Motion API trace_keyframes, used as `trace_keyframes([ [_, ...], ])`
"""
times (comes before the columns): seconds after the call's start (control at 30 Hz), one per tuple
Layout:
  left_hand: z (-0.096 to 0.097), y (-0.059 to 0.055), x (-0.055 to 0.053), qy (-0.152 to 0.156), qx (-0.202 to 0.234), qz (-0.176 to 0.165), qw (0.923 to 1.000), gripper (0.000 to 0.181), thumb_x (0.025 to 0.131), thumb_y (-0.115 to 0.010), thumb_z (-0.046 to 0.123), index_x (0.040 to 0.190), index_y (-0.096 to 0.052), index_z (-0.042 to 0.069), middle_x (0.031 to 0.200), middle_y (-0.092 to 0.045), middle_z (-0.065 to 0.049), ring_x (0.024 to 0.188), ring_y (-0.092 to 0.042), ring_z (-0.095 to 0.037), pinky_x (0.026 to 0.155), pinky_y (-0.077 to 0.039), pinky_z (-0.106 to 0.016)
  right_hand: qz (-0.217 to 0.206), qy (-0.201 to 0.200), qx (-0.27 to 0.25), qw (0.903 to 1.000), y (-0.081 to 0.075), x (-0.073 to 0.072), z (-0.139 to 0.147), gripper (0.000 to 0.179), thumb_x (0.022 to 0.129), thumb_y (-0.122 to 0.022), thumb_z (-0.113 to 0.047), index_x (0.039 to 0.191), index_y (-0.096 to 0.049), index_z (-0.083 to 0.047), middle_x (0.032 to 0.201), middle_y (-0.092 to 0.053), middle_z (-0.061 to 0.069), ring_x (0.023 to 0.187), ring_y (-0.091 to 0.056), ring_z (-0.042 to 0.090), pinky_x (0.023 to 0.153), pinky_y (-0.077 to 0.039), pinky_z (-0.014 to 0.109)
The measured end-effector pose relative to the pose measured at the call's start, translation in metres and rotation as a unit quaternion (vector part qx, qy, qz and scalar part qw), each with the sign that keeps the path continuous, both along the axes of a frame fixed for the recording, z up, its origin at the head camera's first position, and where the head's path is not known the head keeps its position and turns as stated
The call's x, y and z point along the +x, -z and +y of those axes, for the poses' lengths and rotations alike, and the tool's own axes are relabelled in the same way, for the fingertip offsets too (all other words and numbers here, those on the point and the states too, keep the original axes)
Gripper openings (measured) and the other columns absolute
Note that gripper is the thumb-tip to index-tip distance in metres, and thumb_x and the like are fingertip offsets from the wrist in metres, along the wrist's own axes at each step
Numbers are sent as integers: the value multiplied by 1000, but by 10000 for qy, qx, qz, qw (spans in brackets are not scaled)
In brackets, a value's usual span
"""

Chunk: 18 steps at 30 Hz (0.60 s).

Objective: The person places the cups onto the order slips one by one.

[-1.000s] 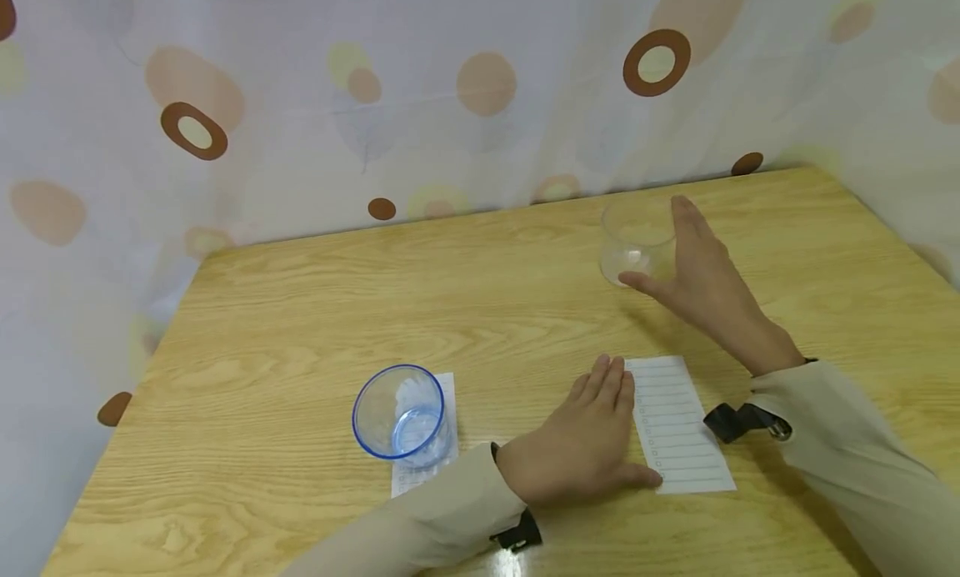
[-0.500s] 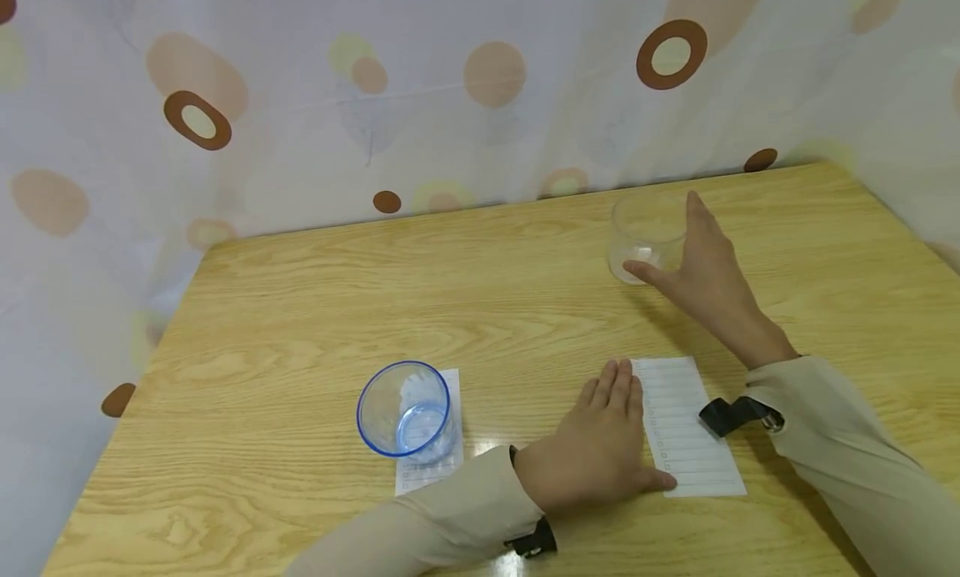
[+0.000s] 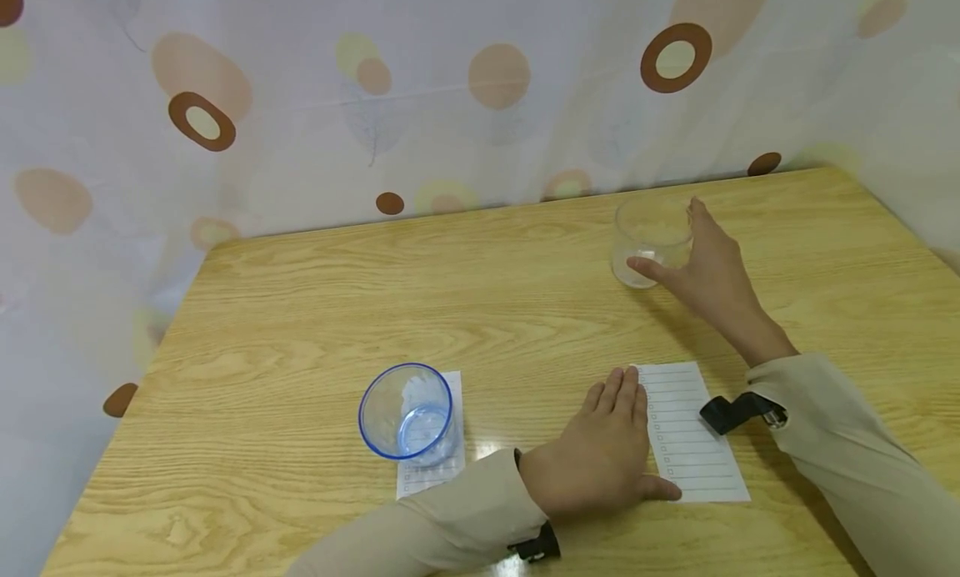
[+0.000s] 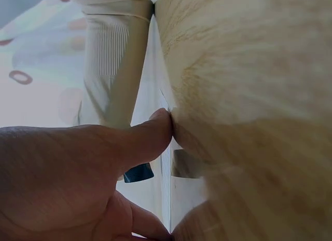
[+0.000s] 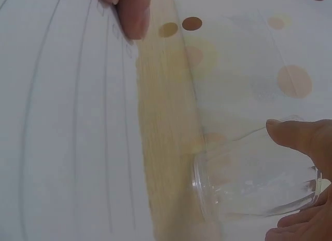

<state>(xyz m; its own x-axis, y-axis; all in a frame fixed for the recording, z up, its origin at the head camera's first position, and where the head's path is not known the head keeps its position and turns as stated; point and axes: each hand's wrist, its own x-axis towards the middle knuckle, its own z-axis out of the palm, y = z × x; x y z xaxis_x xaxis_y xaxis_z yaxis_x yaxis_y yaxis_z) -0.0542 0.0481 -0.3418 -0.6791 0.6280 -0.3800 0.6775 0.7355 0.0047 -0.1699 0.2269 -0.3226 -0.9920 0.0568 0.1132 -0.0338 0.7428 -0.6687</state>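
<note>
My right hand [image 3: 716, 273] holds a clear glass cup [image 3: 637, 264] toward the back right of the wooden table. In the right wrist view the thumb lies along one side of the cup [image 5: 249, 178] and fingers wrap the other. Whether its base touches the tabletop, I cannot tell. Nearer the front, my left hand [image 3: 600, 456] lies flat, fingers straight, at the left edge of a lined checklist sheet [image 3: 693, 435]. Its thumb rests on the sheet's lower left corner. The left wrist view shows that thumb [image 4: 153, 137] against the table surface.
A clear cup with a blue rim [image 3: 423, 427] stands upright on a second lined sheet [image 3: 452, 385], left of my left forearm. A curtain with brown and peach circles [image 3: 498, 77] hangs behind the wooden table [image 3: 300, 310]. Black straps [image 3: 723, 414] circle both wrists.
The head view has shifted slightly, so everything appears a little further right. Both hands, the clear cup and the sheets keep nearly the same places relative to each other.
</note>
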Motion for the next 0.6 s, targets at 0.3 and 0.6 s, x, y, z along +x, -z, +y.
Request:
trace_keyframes([
  [0.3, 0, 1, -2, 84, -174, -13, 9998, 100, 84, -35, 78, 155, -15, 10, 161, -6, -7, 147, -2, -20, 117, -12, -29, 165, 194, -463, 9986, 2, 0, -3, 105, 81, -76, -44, 152, -13, 2, 143, -39, 30, 126, -40, 49, 98, -36, 64],
  [0.6, 0, 1, -7, 147, -212, -179, 9995, 104, 82, -35, 80, 155, -14, 9, 161, -2, -9, 147, 0, -22, 117, -11, -30, 232, 210, -792, 9964, 4, 2, -1, 105, 79, -79, -42, 153, -16, -1, 142, -42, 29, 127, -41, 51, 99, -36, 62],
])
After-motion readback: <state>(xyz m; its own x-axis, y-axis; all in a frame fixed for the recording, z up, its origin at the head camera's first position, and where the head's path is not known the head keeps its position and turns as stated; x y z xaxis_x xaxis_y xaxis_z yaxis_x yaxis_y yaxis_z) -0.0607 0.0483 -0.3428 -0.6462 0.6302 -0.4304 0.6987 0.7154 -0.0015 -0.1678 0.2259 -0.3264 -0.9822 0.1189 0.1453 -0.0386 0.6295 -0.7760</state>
